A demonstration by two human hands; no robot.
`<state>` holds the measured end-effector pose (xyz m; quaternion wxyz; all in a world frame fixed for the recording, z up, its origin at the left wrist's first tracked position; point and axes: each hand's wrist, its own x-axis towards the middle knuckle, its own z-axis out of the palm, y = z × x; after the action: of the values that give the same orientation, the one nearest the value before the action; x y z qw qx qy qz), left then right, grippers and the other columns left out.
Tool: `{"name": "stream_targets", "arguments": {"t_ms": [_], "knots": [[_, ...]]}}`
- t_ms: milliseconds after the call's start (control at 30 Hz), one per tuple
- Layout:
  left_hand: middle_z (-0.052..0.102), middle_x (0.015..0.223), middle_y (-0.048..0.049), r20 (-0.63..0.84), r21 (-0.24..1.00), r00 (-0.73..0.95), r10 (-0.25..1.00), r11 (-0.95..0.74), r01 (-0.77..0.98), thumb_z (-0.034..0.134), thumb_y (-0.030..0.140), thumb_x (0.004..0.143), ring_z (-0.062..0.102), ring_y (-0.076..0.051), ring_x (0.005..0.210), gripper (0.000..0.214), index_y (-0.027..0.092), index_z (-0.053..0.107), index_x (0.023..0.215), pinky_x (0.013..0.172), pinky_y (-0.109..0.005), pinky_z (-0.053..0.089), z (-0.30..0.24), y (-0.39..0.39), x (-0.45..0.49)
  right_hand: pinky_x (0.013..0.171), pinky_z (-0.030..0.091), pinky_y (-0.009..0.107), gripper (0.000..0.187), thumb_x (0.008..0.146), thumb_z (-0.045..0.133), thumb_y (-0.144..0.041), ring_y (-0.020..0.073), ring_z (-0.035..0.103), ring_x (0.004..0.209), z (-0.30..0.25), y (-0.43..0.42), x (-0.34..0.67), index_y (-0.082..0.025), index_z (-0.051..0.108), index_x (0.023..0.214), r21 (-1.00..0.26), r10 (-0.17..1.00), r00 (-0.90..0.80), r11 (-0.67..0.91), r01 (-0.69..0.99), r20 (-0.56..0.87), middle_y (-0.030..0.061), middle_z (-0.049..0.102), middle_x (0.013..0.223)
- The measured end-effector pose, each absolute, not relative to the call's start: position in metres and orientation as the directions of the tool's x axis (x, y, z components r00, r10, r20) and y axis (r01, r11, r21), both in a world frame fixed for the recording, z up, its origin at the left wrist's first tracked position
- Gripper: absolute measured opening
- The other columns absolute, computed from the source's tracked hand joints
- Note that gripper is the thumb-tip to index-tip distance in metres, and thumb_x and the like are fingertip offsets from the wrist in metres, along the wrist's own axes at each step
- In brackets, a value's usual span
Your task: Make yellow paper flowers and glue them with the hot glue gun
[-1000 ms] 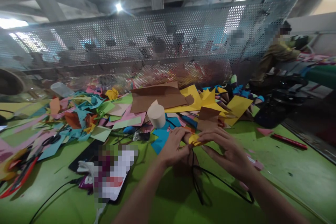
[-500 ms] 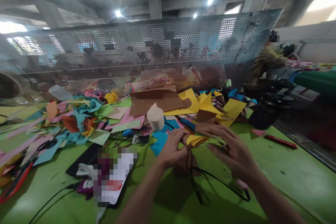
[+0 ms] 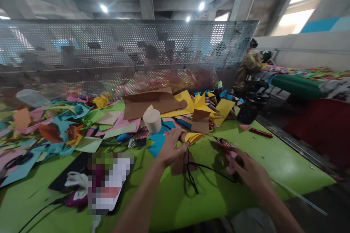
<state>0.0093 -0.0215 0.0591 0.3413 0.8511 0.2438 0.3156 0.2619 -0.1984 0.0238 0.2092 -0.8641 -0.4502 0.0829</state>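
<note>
My left hand (image 3: 172, 147) is closed around a small rolled piece with folded yellow paper (image 3: 194, 137) fanning out at its right end; fingers cover part of it. To the right, my right hand (image 3: 247, 165) grips a pinkish hot glue gun (image 3: 229, 153), its tip pointing up and left toward the yellow folds but apart from them. A black cord (image 3: 210, 169) loops over the table between both hands. Brown paper (image 3: 182, 164) lies beneath my left hand. Just beyond it stands a roll of cream paper tape (image 3: 152, 121).
Coloured paper scraps (image 3: 62, 123) heap along the back and left of the green table (image 3: 213, 200). A phone (image 3: 117, 185) lies front left, scissors (image 3: 20, 160) at far left. A red pen (image 3: 261, 132) and clear stick (image 3: 300, 196) lie right. A perforated metal screen (image 3: 123, 54) stands behind; a person (image 3: 248, 65) sits beyond.
My right hand, open beside the yellow folds before, has moved down and right and taken hold of the glue gun. My left hand keeps its hold. The view has swung to the right.
</note>
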Motion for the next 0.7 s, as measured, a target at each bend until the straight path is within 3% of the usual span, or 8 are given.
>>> {"name": "stream_targets", "arguments": {"t_ms": [167, 233, 300, 400, 467, 600, 700], "knots": [[0.059, 0.113, -0.0063, 0.363, 0.733, 0.681, 0.636, -0.646, 0.212, 0.051, 0.038, 0.089, 0.05, -0.026, 0.112, 0.028, 0.022, 0.055, 0.112, 0.102, -0.039, 0.036, 0.061, -0.022, 0.008, 0.062, 0.045, 0.039, 0.059, 0.09, 0.037, -0.059, 0.0353, 0.069, 0.088, 0.034, -0.19, 0.241, -0.028, 0.05, 0.137, -0.304, 0.785, 0.62, -0.587, 0.75, 0.013, 0.0131, 0.066, 0.122], [0.06, 0.113, -0.0057, 0.355, 0.734, 0.682, 0.639, -0.642, 0.219, 0.051, 0.038, 0.089, 0.051, -0.025, 0.111, 0.028, 0.022, 0.056, 0.112, 0.102, -0.039, 0.036, 0.064, -0.023, 0.008, 0.063, 0.045, 0.039, 0.053, 0.085, 0.046, -0.048, 0.035, 0.069, 0.089, 0.032, -0.191, 0.243, -0.025, 0.05, 0.133, -0.338, 0.747, 0.663, -0.615, 0.713, 0.04, 0.0122, 0.068, 0.121], [0.06, 0.115, -0.0056, 0.354, 0.737, 0.685, 0.636, -0.641, 0.214, 0.051, 0.038, 0.089, 0.051, -0.025, 0.112, 0.029, 0.022, 0.056, 0.113, 0.103, -0.039, 0.036, 0.066, -0.024, 0.007, 0.063, 0.047, 0.038, 0.052, 0.077, 0.055, -0.042, 0.0315, 0.069, 0.08, 0.029, -0.193, 0.25, -0.023, 0.051, 0.125, -0.488, 0.7, 0.713, -0.61, 0.625, 0.037, 0.0098, 0.072, 0.108], [0.059, 0.118, -0.0061, 0.348, 0.753, 0.693, 0.631, -0.629, 0.195, 0.051, 0.039, 0.09, 0.051, -0.026, 0.114, 0.03, 0.022, 0.056, 0.114, 0.103, -0.039, 0.036, 0.069, -0.025, 0.006, 0.057, 0.049, 0.034, 0.052, 0.066, 0.069, -0.045, 0.0233, 0.065, 0.063, 0.027, -0.196, 0.261, -0.022, 0.053, 0.111, -0.839, 0.686, 0.726, -0.426, 0.338, -0.055, 0.0024, 0.069, 0.08], [0.059, 0.118, -0.0062, 0.34, 0.762, 0.699, 0.629, -0.62, 0.187, 0.051, 0.04, 0.09, 0.051, -0.026, 0.114, 0.031, 0.022, 0.056, 0.114, 0.102, -0.039, 0.038, 0.069, -0.026, 0.005, 0.054, 0.05, 0.029, 0.059, 0.059, 0.079, -0.045, 0.0201, 0.063, 0.062, 0.031, -0.196, 0.263, -0.022, 0.053, 0.107, -0.957, 0.692, 0.715, -0.265, 0.12, -0.102, -0.0006, 0.066, 0.073], [0.06, 0.116, -0.0061, 0.343, 0.768, 0.696, 0.631, -0.615, 0.179, 0.051, 0.041, 0.089, 0.052, -0.026, 0.111, 0.03, 0.022, 0.057, 0.112, 0.099, -0.038, 0.039, 0.069, -0.024, 0.004, 0.045, 0.046, 0.018, 0.068, 0.045, 0.09, -0.033, 0.0157, 0.064, 0.067, 0.046, -0.189, 0.254, -0.024, 0.058, 0.104, -0.99, 0.643, 0.758, 0.005, -0.142, -0.106, -0.0001, 0.068, 0.081], [0.06, 0.116, -0.0066, 0.336, 0.775, 0.702, 0.628, -0.608, 0.173, 0.05, 0.041, 0.09, 0.052, -0.026, 0.112, 0.032, 0.021, 0.057, 0.114, 0.101, -0.04, 0.038, 0.07, -0.022, 0.003, 0.032, 0.03, 0.013, 0.062, 0.046, 0.089, -0.029, 0.0091, 0.051, 0.048, 0.055, -0.181, 0.246, -0.024, 0.063, 0.102, -0.926, 0.767, 0.602, 0.028, -0.376, -0.221, 0.0007, 0.067, 0.072]]}}
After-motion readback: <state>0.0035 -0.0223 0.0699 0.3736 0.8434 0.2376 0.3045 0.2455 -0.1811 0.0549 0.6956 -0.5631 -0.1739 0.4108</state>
